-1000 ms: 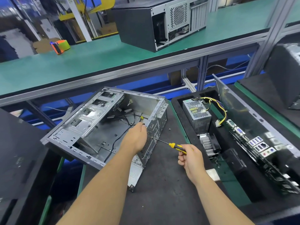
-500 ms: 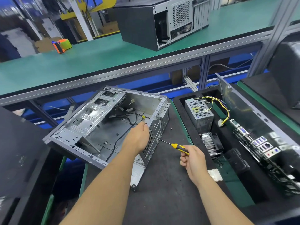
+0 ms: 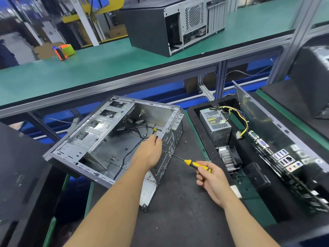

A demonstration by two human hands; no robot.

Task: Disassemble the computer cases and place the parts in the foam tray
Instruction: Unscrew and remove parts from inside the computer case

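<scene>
Metal case (image 3: 99,139) gripped by left hand (image 3: 149,152) | right hand (image 3: 211,179) clasps screwdriver (image 3: 194,164) | foam tray (image 3: 199,125) beside

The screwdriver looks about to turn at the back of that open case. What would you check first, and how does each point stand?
1. Screwdriver gripped by the right hand: ok.
2. Tip seated in a screw on the rear panel: cannot tell, too small.
3. Left hand steadying the open case at its rear edge: ok.
4. Black cable clear of the tip: ok, it lies inside the case.
5. Room in the foam tray beside the power supply: cannot tell.
</scene>
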